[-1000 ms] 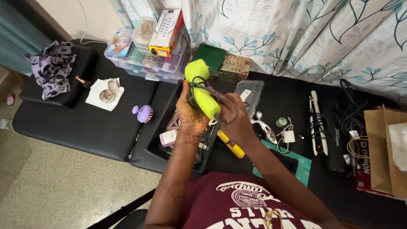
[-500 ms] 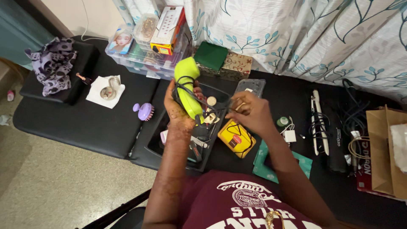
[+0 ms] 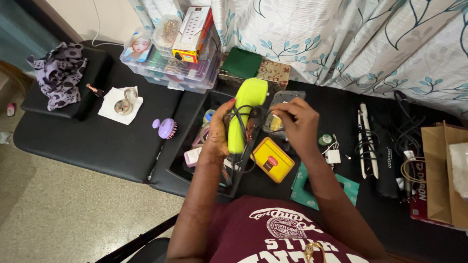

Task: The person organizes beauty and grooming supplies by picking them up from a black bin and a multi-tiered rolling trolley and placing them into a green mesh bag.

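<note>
- Hands meet over a cluttered black tray [image 3: 181, 146] on a dark table.
- Left hand [image 3: 218, 134] is clamped around a lime-green handheld appliance [image 3: 245, 110], held upright above the tray.
- Black cord [image 3: 237, 116] is coiled round the appliance.
- Right hand [image 3: 296, 122] pinches the cord's end just beside it; the fingertips hide exactly what they grip.
- Yellow box [image 3: 272, 159] lies below the hands.
</note>
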